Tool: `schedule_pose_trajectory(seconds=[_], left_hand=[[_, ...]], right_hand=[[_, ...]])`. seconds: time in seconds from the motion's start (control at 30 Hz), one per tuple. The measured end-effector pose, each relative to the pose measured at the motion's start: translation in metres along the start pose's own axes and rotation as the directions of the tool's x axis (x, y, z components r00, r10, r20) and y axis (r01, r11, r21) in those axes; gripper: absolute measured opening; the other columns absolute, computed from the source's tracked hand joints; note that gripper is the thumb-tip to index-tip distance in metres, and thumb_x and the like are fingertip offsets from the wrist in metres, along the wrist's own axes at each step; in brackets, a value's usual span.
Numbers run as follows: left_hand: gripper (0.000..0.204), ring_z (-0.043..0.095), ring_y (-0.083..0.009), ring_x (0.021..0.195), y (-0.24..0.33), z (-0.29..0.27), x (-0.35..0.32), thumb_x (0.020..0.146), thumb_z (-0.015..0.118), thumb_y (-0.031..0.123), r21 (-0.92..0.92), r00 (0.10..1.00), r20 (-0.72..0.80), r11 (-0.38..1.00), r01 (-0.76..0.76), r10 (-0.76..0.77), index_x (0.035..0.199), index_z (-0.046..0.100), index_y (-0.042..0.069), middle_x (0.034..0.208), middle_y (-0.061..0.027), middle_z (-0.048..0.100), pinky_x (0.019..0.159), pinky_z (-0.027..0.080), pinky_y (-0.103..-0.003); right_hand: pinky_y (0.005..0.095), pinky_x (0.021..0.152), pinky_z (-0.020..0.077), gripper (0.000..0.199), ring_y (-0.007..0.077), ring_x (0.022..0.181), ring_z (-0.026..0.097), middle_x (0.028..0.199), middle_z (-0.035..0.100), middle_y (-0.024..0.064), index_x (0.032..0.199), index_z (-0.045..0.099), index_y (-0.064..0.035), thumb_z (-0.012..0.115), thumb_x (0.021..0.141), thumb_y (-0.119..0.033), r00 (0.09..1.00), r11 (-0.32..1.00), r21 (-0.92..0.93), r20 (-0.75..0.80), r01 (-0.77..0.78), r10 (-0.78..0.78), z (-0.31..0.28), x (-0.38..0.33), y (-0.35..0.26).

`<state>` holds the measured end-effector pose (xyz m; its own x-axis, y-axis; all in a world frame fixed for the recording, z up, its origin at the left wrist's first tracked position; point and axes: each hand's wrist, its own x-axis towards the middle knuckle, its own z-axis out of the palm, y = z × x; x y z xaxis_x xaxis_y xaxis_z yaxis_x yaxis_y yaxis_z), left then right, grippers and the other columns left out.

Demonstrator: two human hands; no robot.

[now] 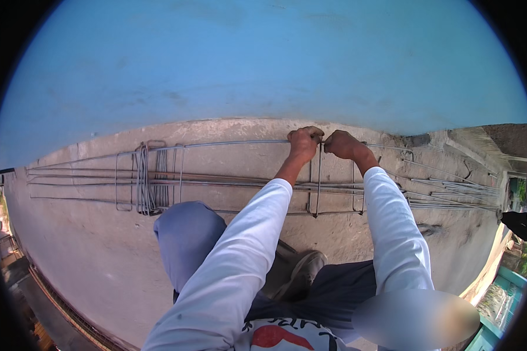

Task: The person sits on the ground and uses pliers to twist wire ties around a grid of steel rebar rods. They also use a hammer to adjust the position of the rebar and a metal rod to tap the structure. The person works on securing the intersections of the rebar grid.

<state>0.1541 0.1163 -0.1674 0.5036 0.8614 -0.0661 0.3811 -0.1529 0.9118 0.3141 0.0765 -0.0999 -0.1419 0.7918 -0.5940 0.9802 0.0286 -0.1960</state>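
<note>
While both hands' fingers curl shut on its top bar, the long grey rebar cage (228, 181) lies flat.

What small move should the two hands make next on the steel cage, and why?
Probably finish fastening this joint before shifting along. Both the left hand and the right hand are closed together on the top bar where a wire loop meets it. More loops sit bunched to the left, seemingly not yet spread out. Whether a tie wire is held is hidden.

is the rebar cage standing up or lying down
Lying down: the rebar cage stretches along the concrete floor, both hands at its top bar.
</note>
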Motion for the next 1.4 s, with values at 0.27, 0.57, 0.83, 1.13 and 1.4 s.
schedule_pose_trajectory(seconds=[0.27, 0.57, 0.83, 1.13, 1.4], left_hand=[[0.036, 0.070, -0.0227, 0.091, -0.010, -0.012, -0.007, 0.080, 0.081, 0.015, -0.079, 1.000, -0.011, 0.997, -0.027, 0.026, 0.110, 0.064, 0.004, 0.097, -0.0087, 0.078, 0.101, 0.044, -0.035], [0.042, 0.068, -0.0191, 0.090, 0.000, -0.003, -0.013, 0.076, 0.078, 0.011, -0.079, 0.997, -0.082, 0.997, 0.003, -0.009, 0.110, 0.055, 0.009, 0.083, -0.0003, 0.074, 0.113, 0.021, -0.049], [0.039, 0.067, -0.0200, 0.091, 0.006, -0.003, -0.011, 0.076, 0.078, 0.013, -0.113, 0.995, -0.080, 0.992, 0.053, -0.062, 0.107, 0.054, 0.008, 0.086, -0.0024, 0.076, 0.109, 0.024, -0.046], [0.032, 0.067, -0.0209, 0.086, 0.011, 0.010, -0.009, 0.078, 0.073, 0.003, -0.134, 0.994, -0.107, 0.991, -0.018, 0.004, 0.105, 0.058, 0.010, 0.081, -0.0027, 0.074, 0.105, 0.028, -0.043], [0.029, 0.069, -0.0256, 0.090, 0.001, 0.004, -0.009, 0.082, 0.079, 0.024, -0.007, 0.996, 0.071, 0.999, -0.049, 0.050, 0.103, 0.067, 0.009, 0.087, -0.0076, 0.075, 0.102, 0.035, -0.045]], right_hand=[[0.0444, 0.085, 0.0565, 0.013, 0.0311, 0.096, 0.073, 0.095, 0.075, 0.0150, 0.089, 0.075, -0.0054, 0.063, 0.088, -0.009, 0.989, 0.926, -0.368, -0.143, -0.086, 0.035, -0.078, -0.019, -0.044], [0.0410, 0.083, 0.0560, 0.018, 0.0300, 0.092, 0.073, 0.098, 0.074, 0.0105, 0.105, 0.070, -0.0116, 0.062, 0.089, -0.009, 0.897, 0.960, -0.281, -0.427, -0.011, -0.115, -0.054, -0.009, -0.052], [0.0449, 0.084, 0.0573, 0.019, 0.0347, 0.095, 0.072, 0.098, 0.074, 0.0146, 0.101, 0.073, -0.0109, 0.061, 0.088, -0.005, 0.888, 0.978, -0.186, -0.460, -0.091, -0.005, -0.045, 0.010, -0.029], [0.0399, 0.061, 0.0526, 0.011, 0.0295, 0.067, 0.065, 0.077, 0.067, 0.0115, 0.089, 0.072, -0.0050, 0.068, 0.087, -0.015, 0.959, 0.963, -0.014, -0.083, 0.269, -0.269, -0.004, -0.020, 0.036], [0.0331, 0.053, 0.0420, 0.012, 0.0174, 0.058, 0.050, 0.069, 0.055, 0.0053, 0.087, 0.068, -0.0002, 0.065, 0.089, -0.012, 0.960, 0.466, 0.874, 0.003, -0.138, 0.279, -0.031, -0.027, -0.030]])
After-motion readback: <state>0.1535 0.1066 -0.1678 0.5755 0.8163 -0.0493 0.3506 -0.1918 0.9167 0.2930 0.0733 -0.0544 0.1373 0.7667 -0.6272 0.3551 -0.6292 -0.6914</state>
